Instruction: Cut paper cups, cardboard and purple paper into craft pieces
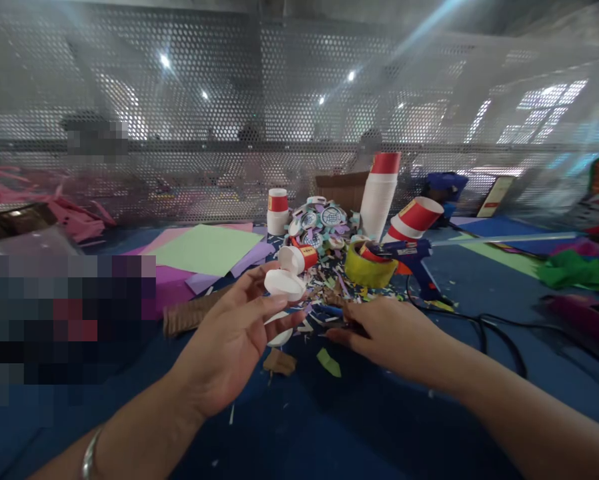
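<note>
My left hand (229, 337) is raised palm-up over the blue table (299, 413), its fingers pinching a white round paper cup piece (284, 285) at the fingertips. Another white piece (279, 337) lies just under that hand. My right hand (384, 330) rests low on the table among paper scraps (329, 293), fingers curled around a thin dark object I cannot make out. A red-and-white paper cup (297, 258) lies on its side just beyond my left fingertips.
A yellow tape roll (368, 270) and a blue glue gun (412, 257) with a black cord (484, 327) sit behind my right hand. A tall cup stack (379, 195), a single cup (278, 210), round printed discs (319, 220), coloured paper sheets (207, 250) and a perforated metal screen (299, 120) stand farther back.
</note>
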Demonstrator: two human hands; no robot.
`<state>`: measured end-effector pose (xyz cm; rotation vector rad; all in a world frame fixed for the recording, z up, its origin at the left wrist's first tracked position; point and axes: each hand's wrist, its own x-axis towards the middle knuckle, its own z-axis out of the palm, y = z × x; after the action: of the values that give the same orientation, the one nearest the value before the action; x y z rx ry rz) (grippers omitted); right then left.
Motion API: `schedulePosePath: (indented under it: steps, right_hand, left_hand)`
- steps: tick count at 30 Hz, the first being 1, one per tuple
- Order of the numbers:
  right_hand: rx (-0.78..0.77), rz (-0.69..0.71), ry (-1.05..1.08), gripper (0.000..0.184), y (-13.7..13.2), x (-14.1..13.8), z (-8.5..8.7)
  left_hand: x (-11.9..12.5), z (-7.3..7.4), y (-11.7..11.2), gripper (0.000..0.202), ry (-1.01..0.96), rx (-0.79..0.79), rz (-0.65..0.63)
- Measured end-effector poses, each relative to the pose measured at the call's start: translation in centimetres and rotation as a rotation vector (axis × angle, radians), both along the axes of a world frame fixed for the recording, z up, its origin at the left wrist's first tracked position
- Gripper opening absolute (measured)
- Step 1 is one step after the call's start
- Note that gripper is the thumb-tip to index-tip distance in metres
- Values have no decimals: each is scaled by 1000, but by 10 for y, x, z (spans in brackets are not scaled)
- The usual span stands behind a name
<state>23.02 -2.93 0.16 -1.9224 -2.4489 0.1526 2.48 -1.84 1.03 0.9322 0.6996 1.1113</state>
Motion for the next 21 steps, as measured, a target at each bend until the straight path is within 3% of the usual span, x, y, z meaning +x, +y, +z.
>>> schedulePosePath:
  steps: [10, 14, 18, 21]
  right_hand:
    - [22, -2, 61, 27, -2, -1, 0]
    - [51, -19, 245, 30, -2, 0, 6]
    - [66, 15, 570, 43, -4, 0, 10]
    - [38, 37, 742, 41, -6, -3, 8]
  left_hand:
    - [-1, 5, -5, 35, -71, -4, -7]
    - [0, 3, -7, 37, -19, 101, 23]
    - [2, 2, -10, 32, -11, 133, 14]
    - [3, 3, -11, 33, -9, 161, 42]
